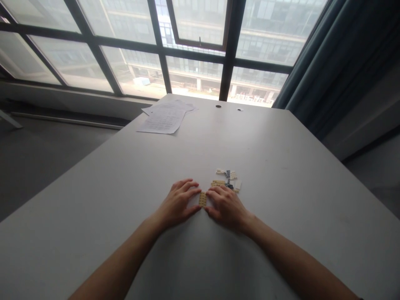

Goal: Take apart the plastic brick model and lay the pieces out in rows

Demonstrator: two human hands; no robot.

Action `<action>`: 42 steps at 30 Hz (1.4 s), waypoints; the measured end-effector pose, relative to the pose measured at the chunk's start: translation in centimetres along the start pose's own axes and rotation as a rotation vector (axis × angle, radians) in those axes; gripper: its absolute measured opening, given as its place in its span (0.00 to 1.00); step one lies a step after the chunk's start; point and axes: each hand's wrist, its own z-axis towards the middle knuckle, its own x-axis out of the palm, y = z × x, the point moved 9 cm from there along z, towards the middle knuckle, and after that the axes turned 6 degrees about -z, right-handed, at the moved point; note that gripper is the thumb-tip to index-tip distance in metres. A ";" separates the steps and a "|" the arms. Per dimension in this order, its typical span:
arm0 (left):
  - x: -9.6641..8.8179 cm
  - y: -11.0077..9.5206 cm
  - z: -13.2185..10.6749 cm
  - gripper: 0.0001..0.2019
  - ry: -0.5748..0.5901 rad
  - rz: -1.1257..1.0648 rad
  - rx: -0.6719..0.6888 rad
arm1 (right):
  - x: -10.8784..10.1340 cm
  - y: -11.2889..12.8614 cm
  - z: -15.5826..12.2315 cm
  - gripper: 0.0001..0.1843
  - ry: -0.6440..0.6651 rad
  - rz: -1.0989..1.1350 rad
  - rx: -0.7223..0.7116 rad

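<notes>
A small tan studded building-block plate (203, 199) lies on the white table between my two hands. My left hand (179, 201) has its thumb and index fingertip at the plate's left edge, with the other fingers curved above. From the opposite side, my right hand (227, 207) grips the plate's right edge with thumb and fingertips. Just beyond my right hand sits a loose group of block pieces: tan pieces (218, 183), dark grey pieces (228, 174) and white pieces (233, 175). My right fingers partly hide the nearest of them.
Several printed paper sheets (165, 118) lie at the table's far left. Two small round holes, one of them a dark cable hole (218, 106), are near the far edge of the table (131, 175). Behind stand framed windows, with a blue-grey curtain (315, 71) at the right.
</notes>
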 end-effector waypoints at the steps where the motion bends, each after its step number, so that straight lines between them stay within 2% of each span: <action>1: 0.0 0.0 0.0 0.21 -0.001 0.000 -0.002 | 0.0 0.0 0.0 0.18 -0.002 0.000 0.002; 16: 0.0 0.0 0.0 0.20 -0.002 0.005 0.001 | 0.0 0.1 0.1 0.18 -0.023 0.015 0.018; 20: -0.5 -0.1 0.0 0.24 -0.032 -0.007 -0.010 | -0.8 -0.4 -0.5 0.21 -0.044 0.035 0.037; 23: -1.2 0.1 0.4 0.23 -0.091 -0.021 -0.056 | -1.9 -1.9 -1.6 0.20 -0.076 0.040 0.095; 27: -1.1 -0.1 2.5 0.15 -0.103 0.016 -0.081 | -3.0 -4.3 -3.5 0.16 -0.126 0.016 0.185; 34: 1.6 -1.1 8.2 0.10 0.013 0.114 -0.094 | -3.4 -5.6 -5.2 0.14 -0.177 0.016 0.232; 42: 1.9 -1.9 10.7 0.10 0.076 0.167 -0.149 | -4.3 -6.5 -5.6 0.11 -0.319 0.042 0.239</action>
